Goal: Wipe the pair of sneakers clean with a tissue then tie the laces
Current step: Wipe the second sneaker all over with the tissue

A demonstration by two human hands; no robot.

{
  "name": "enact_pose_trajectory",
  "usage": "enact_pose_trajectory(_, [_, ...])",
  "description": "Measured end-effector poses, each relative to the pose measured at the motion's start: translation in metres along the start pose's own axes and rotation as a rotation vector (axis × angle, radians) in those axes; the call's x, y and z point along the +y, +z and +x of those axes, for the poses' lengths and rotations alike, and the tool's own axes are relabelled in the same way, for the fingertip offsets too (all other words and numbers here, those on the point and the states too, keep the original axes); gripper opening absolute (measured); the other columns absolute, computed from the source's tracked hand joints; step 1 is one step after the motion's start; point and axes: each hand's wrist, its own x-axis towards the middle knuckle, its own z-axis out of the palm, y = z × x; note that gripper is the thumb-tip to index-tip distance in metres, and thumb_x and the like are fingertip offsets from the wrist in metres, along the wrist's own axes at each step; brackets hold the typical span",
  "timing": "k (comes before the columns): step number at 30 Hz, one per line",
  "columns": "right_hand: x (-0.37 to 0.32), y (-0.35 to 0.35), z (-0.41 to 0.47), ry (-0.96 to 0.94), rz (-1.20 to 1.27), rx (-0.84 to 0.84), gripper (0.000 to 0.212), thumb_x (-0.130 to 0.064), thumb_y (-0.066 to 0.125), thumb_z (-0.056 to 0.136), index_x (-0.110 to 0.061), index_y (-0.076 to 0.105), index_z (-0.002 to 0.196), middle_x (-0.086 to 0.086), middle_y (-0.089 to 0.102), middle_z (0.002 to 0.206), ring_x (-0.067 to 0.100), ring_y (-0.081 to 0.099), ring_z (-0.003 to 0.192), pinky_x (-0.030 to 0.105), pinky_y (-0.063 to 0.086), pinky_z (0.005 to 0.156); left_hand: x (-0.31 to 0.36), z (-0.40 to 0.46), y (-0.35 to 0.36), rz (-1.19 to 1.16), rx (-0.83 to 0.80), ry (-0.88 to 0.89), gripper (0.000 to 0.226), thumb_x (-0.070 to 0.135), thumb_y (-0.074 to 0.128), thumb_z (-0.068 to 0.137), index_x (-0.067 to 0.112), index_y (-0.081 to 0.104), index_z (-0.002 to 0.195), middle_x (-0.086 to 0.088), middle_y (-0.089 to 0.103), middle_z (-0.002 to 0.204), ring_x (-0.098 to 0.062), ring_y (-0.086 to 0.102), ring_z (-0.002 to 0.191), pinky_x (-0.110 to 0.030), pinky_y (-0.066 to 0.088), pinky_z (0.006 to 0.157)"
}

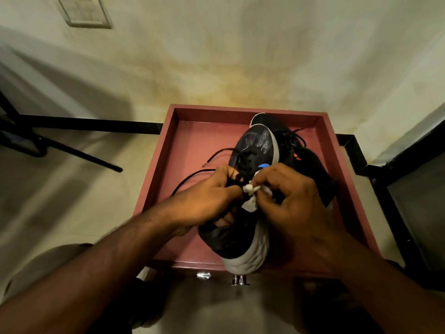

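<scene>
A dark sneaker with a white sole lies tilted in a red tray, toe away from me. My left hand grips the sneaker at its collar, fingers curled into the opening. My right hand pinches a crumpled white tissue against the tongue area. Black laces trail loose to the left across the tray. The second dark sneaker lies behind, mostly hidden by the first and by my right hand.
The tray sits on a low stand with metal knobs at its front edge. A black metal frame runs along the right. Dark chair legs stand on the floor at the left. A wall rises behind.
</scene>
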Motion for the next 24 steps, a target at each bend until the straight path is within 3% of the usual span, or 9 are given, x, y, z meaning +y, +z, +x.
enact_pose_trajectory(5, [-0.008,0.003,-0.006,-0.068,-0.001,-0.022,0.017,0.006,0.073,0.086,-0.007,0.075,0.097,0.005,0.069,0.101,0.017,0.070,0.098,0.036,0.057,0.083,0.001,-0.005,-0.024,0.243,-0.015,0.083,0.015,0.021,0.061,0.101,0.019,0.053,0.113,-0.010,0.075,0.073,-0.023,0.071,0.063,-0.034,0.061,0.063])
enact_pose_trajectory(8, [-0.010,0.005,-0.004,-0.066,-0.047,0.010,0.017,0.008,0.074,0.086,-0.007,0.075,0.093,0.003,0.068,0.096,0.014,0.068,0.093,0.033,0.056,0.078,-0.004,-0.003,-0.031,0.656,0.137,0.234,0.009,0.035,0.063,0.097,0.032,0.060,0.105,-0.005,0.072,0.066,-0.019,0.064,0.055,-0.036,0.056,0.063])
enact_pose_trajectory(11, [-0.016,0.005,-0.006,-0.056,-0.041,0.044,0.015,0.006,0.076,0.084,-0.008,0.077,0.091,0.002,0.067,0.094,0.011,0.066,0.087,0.030,0.055,0.074,-0.009,0.002,-0.034,0.817,0.276,0.339,0.013,0.043,0.060,0.092,0.031,0.062,0.097,0.000,0.067,0.060,-0.013,0.062,0.055,-0.036,0.055,0.061])
enact_pose_trajectory(15, [-0.037,0.018,-0.022,-0.264,-0.010,-0.153,0.010,-0.004,0.076,0.087,-0.003,0.076,0.098,0.008,0.068,0.105,0.021,0.066,0.100,0.034,0.054,0.086,-0.016,0.008,-0.039,0.887,0.356,0.319,0.013,0.040,0.056,0.089,0.027,0.058,0.090,0.002,0.058,0.057,-0.014,0.056,0.053,-0.038,0.053,0.057])
enact_pose_trajectory(19, [-0.040,0.029,-0.029,-0.500,-0.098,-0.331,0.013,-0.009,0.071,0.096,-0.002,0.077,0.105,0.014,0.070,0.113,0.028,0.065,0.098,0.036,0.051,0.089,-0.021,0.011,-0.044,0.902,0.376,0.294,0.019,0.044,0.054,0.091,0.025,0.058,0.090,0.003,0.054,0.056,-0.014,0.052,0.052,-0.034,0.051,0.055])
enact_pose_trajectory(22, [-0.021,0.019,-0.011,-0.284,-0.097,-0.127,0.015,-0.007,0.078,0.091,-0.005,0.079,0.105,0.009,0.072,0.108,0.026,0.067,0.099,0.038,0.054,0.089,-0.021,0.011,-0.045,0.912,0.365,0.313,0.021,0.046,0.055,0.094,0.025,0.059,0.091,0.004,0.054,0.057,-0.011,0.052,0.051,-0.031,0.047,0.055])
enact_pose_trajectory(24, [-0.013,0.009,-0.001,-0.118,-0.062,-0.016,0.015,-0.004,0.078,0.089,-0.007,0.077,0.104,0.006,0.071,0.104,0.022,0.068,0.099,0.041,0.055,0.087,-0.019,0.011,-0.044,0.878,0.344,0.346,0.034,0.058,0.056,0.095,0.025,0.059,0.090,0.007,0.055,0.059,-0.008,0.052,0.052,-0.029,0.043,0.053])
